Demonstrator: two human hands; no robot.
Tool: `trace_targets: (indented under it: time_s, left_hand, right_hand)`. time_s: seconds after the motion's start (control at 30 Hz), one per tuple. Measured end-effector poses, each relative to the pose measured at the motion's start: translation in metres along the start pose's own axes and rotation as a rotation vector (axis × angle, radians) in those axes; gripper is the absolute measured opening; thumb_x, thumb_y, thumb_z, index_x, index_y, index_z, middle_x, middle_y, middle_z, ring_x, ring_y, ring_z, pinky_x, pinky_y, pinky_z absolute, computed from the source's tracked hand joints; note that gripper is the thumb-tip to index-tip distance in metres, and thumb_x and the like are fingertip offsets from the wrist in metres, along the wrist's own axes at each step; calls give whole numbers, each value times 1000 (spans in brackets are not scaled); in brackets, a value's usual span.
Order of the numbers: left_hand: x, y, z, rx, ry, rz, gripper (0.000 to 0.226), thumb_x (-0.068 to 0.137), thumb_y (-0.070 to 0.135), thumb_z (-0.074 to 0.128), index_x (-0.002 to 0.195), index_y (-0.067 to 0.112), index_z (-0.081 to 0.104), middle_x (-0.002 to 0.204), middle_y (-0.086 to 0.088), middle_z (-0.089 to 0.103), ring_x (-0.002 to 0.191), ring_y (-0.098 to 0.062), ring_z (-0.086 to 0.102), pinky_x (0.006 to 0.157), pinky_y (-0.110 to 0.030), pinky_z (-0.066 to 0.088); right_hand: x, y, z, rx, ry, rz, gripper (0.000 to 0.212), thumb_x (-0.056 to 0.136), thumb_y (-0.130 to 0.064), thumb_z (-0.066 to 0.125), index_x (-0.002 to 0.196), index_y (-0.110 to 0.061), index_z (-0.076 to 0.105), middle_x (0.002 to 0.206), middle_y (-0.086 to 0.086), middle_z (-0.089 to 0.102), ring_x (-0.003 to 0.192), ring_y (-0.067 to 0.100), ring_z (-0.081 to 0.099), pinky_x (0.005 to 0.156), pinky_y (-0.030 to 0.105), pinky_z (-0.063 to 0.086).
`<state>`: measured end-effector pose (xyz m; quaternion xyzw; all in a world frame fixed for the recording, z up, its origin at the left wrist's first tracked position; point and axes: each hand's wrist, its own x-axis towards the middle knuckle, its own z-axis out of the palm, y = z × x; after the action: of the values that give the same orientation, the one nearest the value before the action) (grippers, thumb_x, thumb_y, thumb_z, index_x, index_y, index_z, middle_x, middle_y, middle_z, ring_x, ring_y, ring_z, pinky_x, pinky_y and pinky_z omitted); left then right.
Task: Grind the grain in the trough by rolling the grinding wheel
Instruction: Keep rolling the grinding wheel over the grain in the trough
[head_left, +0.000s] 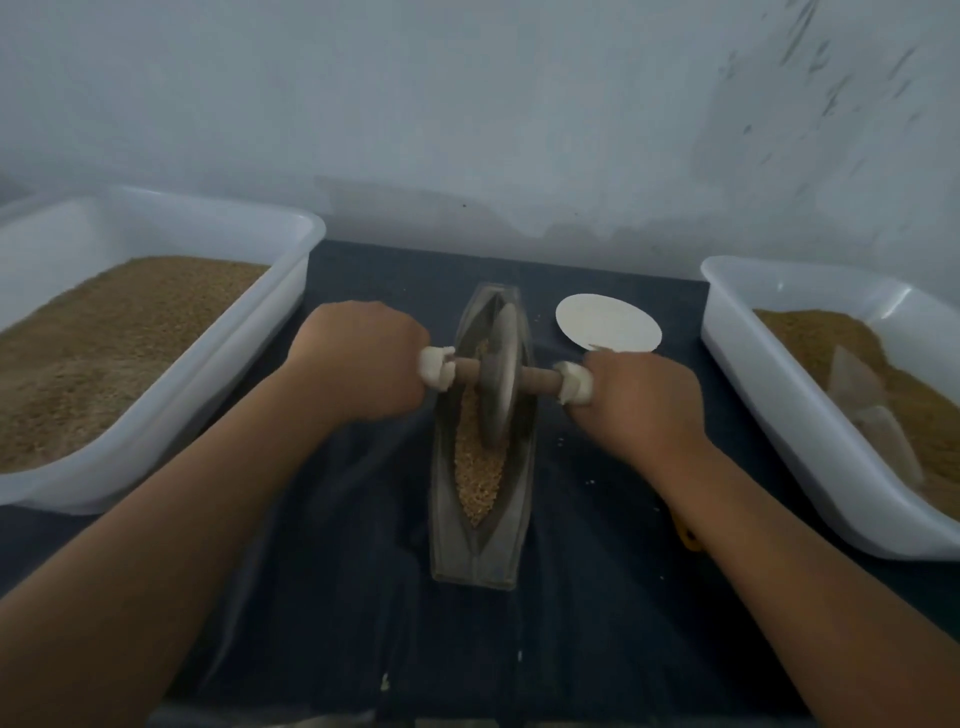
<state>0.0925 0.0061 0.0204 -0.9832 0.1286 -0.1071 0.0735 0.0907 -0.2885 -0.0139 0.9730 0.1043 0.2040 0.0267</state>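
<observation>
A long, boat-shaped metal trough (480, 545) lies lengthwise on the dark cloth in front of me. Tan grain (475, 473) fills its groove. A grey grinding wheel (500, 374) stands upright in the groove near the trough's middle, on a wooden axle with white-wrapped ends. My left hand (358, 358) grips the axle's left end, and my right hand (636, 400) grips its right end. Both fists hide the handle ends.
A white tub (218, 395) of brown grain sits at the left. A second white tub (779, 395) at the right holds grain and a clear scoop (862, 405). A white round disc (608, 322) lies beyond my right hand. A pale wall stands close behind.
</observation>
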Motion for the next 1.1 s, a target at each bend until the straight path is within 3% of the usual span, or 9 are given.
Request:
trace_targets:
  time_s: [0.07, 0.2, 0.37, 0.53, 0.67, 0.83, 1.0, 1.1]
  left_hand:
    - [-20, -2, -1, 31, 26, 42, 21, 75, 51, 57, 66, 33, 54, 58, 12, 53, 51, -6, 49, 47, -23, 27]
    - [-37, -6, 5, 48, 66, 73, 26, 79, 58, 57, 66, 36, 53, 55, 12, 52, 49, -2, 47, 46, -22, 27]
    - [1, -5, 14, -33, 32, -37, 26, 84, 55, 54, 70, 33, 56, 65, 12, 56, 57, -9, 51, 51, -27, 34]
    - [17, -7, 21, -107, 30, -84, 25, 83, 52, 54, 69, 31, 56, 67, 12, 57, 59, -10, 51, 52, -28, 33]
    - [-12, -6, 15, -113, -35, -53, 24, 83, 52, 54, 71, 32, 56, 67, 12, 59, 60, -8, 55, 53, -28, 38]
    - [-51, -11, 11, -117, -69, 2, 19, 79, 58, 56, 72, 40, 55, 65, 16, 58, 60, 0, 55, 54, -27, 44]
    - [-14, -8, 21, -67, 15, -50, 29, 87, 57, 50, 70, 34, 57, 65, 13, 57, 58, -7, 53, 52, -26, 38]
    - [16, -4, 20, -99, 5, -124, 28, 87, 49, 54, 68, 29, 58, 67, 11, 59, 61, -13, 56, 60, -32, 51]
  right_hand:
    - [-26, 1, -11, 30, -30, -20, 47, 80, -70, 30, 70, -29, 49, 59, -10, 51, 59, 19, 57, 51, 29, 37]
    - [-53, 3, -22, 46, -21, -81, 39, 78, -69, 38, 68, -33, 48, 57, -11, 49, 55, 19, 55, 47, 28, 27]
    - [6, -2, -7, -60, 16, -38, 35, 90, -57, 55, 73, -27, 53, 60, -7, 51, 56, 20, 55, 48, 26, 31]
    - [34, -2, -4, -130, 65, -45, 31, 85, -45, 66, 67, -25, 52, 57, -6, 45, 52, 17, 42, 47, 24, 17]
    - [-1, -6, -17, -114, 50, -68, 41, 87, -54, 63, 65, -28, 41, 52, -9, 41, 46, 16, 40, 45, 23, 21]
    - [-45, -3, -38, 21, 53, -143, 34, 76, -59, 55, 63, -31, 42, 51, -10, 45, 47, 14, 50, 43, 31, 42]
    - [-10, -4, -14, -91, 110, -83, 38, 83, -57, 64, 66, -29, 44, 53, -9, 44, 47, 17, 47, 45, 23, 27]
    - [30, -5, -7, -122, 120, -25, 38, 88, -43, 68, 63, -23, 47, 55, -6, 45, 48, 15, 41, 46, 24, 30]
